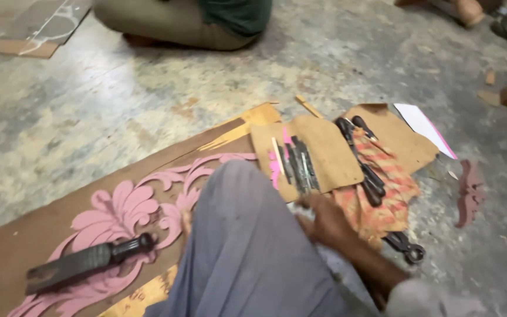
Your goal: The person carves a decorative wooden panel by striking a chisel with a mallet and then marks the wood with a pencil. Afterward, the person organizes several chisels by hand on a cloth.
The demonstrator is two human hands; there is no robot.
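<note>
My right hand (324, 220) reaches the row of thin metal carving chisels (296, 167).
Its blurred fingers perhaps close on one; the chisels lie side by side for picking. My left hand is hidden.

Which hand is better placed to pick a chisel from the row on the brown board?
Probably the right hand: it already reaches at the near end of the chisels. The left hand is not in view.

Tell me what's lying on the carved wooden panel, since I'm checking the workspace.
On the wooden panel with its pink floral carving lies a dark mallet. A grey-clad knee covers the panel's right part, hiding what lies there.
</note>
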